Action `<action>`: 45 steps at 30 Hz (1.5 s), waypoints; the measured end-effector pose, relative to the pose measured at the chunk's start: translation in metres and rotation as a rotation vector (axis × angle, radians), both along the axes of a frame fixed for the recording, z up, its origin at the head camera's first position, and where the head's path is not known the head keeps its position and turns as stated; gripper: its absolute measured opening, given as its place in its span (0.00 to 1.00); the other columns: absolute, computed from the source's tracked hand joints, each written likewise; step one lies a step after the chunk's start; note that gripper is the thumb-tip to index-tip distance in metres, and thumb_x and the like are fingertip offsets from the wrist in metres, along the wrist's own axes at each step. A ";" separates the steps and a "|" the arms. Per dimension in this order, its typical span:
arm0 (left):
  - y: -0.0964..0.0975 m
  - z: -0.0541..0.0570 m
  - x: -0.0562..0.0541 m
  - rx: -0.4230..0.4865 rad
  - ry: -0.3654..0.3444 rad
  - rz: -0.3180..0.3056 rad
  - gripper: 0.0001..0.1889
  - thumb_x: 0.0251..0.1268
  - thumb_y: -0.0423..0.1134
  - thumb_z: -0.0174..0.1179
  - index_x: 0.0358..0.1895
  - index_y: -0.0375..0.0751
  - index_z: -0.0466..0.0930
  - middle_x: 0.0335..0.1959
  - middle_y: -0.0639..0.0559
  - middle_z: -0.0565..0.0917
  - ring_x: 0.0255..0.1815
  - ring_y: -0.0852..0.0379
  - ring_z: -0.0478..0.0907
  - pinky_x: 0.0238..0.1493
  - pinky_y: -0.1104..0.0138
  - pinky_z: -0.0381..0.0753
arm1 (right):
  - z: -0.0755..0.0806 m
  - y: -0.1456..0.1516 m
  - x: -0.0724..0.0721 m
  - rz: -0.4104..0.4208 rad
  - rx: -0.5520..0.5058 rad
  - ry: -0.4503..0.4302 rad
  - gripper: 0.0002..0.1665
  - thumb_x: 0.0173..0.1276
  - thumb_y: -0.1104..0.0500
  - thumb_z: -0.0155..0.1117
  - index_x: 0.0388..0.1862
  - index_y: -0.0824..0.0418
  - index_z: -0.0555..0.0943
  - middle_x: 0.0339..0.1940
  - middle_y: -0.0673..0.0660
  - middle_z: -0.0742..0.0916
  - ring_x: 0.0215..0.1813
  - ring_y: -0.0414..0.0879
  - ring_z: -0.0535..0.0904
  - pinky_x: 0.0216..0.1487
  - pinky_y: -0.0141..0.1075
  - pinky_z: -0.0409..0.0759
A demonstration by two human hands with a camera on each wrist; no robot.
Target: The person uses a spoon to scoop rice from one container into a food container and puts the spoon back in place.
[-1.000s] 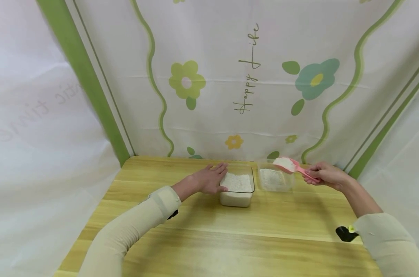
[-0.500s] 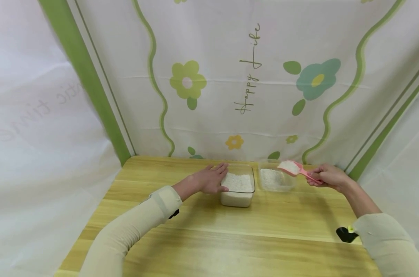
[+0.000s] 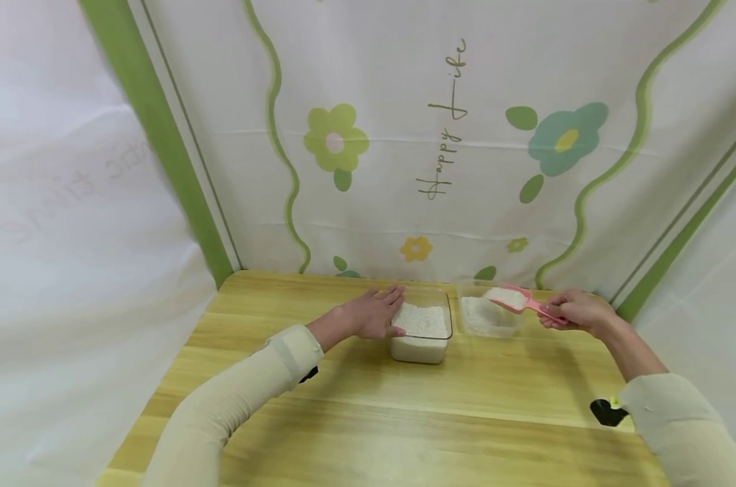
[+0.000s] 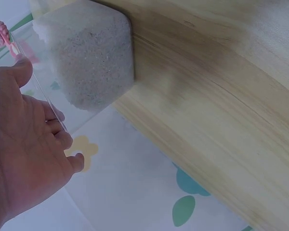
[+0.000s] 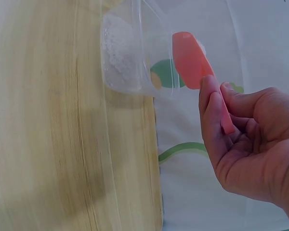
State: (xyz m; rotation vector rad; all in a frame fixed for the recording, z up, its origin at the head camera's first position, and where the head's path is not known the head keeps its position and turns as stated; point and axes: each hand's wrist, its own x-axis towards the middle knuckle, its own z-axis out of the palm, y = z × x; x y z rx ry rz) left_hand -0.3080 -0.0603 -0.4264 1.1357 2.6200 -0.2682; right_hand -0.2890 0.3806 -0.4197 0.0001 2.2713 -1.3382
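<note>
My left hand (image 3: pixel 377 314) rests on the left rim of a clear square container (image 3: pixel 421 352), its fingers spread along the edge. White powder (image 3: pixel 419 320) fills much of that container. My right hand (image 3: pixel 581 312) grips the handle of a pink scoop (image 3: pixel 535 306), heaped with the same white powder (image 3: pixel 505 297). The scoop's bowl is over a second clear plastic container (image 3: pixel 496 330), tilted slightly toward its inside. A lower layer of white powder (image 5: pixel 119 45) lies in this one. In the right wrist view the thumb and fingers pinch the scoop (image 5: pixel 190 62) from both sides.
Both containers stand side by side near the far edge of a wooden table (image 3: pixel 356 419). Right behind it hangs a white curtain (image 3: pixel 368 203) printed with flowers. Similar curtains close off the left and right sides.
The scoop has moved slightly right and lower over the second container, and its bowl has tipped a little. The left hand keeps its place on the first container's rim.
</note>
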 end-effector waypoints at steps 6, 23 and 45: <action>0.003 0.002 0.000 -0.006 -0.011 -0.011 0.44 0.77 0.67 0.33 0.82 0.41 0.36 0.84 0.47 0.34 0.85 0.50 0.35 0.81 0.50 0.47 | 0.001 0.002 0.004 0.016 0.039 0.029 0.23 0.82 0.64 0.43 0.58 0.86 0.71 0.33 0.50 0.88 0.35 0.36 0.86 0.38 0.27 0.85; 0.000 0.001 0.000 0.012 -0.027 0.026 0.43 0.77 0.66 0.36 0.82 0.42 0.37 0.84 0.47 0.35 0.85 0.51 0.34 0.81 0.50 0.47 | 0.003 -0.005 0.006 0.031 0.109 0.091 0.20 0.81 0.63 0.46 0.52 0.82 0.76 0.32 0.52 0.88 0.35 0.38 0.87 0.36 0.29 0.85; 0.004 0.000 0.000 -0.004 -0.021 0.026 0.43 0.77 0.66 0.36 0.82 0.42 0.37 0.84 0.49 0.33 0.85 0.51 0.34 0.81 0.50 0.47 | 0.015 -0.009 0.007 0.081 0.217 0.161 0.19 0.80 0.64 0.47 0.47 0.81 0.79 0.29 0.51 0.88 0.32 0.39 0.86 0.36 0.30 0.85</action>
